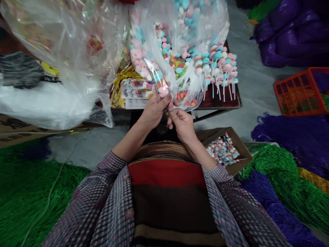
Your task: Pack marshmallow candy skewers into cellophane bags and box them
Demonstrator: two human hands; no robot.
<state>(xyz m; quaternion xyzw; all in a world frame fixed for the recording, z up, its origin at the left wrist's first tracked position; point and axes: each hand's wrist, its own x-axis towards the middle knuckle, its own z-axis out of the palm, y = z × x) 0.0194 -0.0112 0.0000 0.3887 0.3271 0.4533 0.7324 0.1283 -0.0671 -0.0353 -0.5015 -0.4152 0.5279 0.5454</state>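
Note:
A candy stick in a clear printed wrapper (158, 78) points up and away from me, its pastel pieces showing through the film. My left hand (155, 110) is closed round the lower part of it. Just below, my right hand (183, 126) pinches at the wrapper's bottom end, thumb against fingers; the exact spot is hidden by the fingers. Beyond my hands lie flat printed wrappers (135, 92) and gold twist ties (128, 73). Candy lollipops on white sticks (223, 65) lie in a pile at the table's right end.
Clear bags of pastel candies (138, 51) cover the table (232, 99). Another big plastic bag (77, 41) fills the left. A carton of wrapped candies (226, 149) stands at my right, near an orange crate (299, 92). Green cord bundles (275, 164) lie on the floor.

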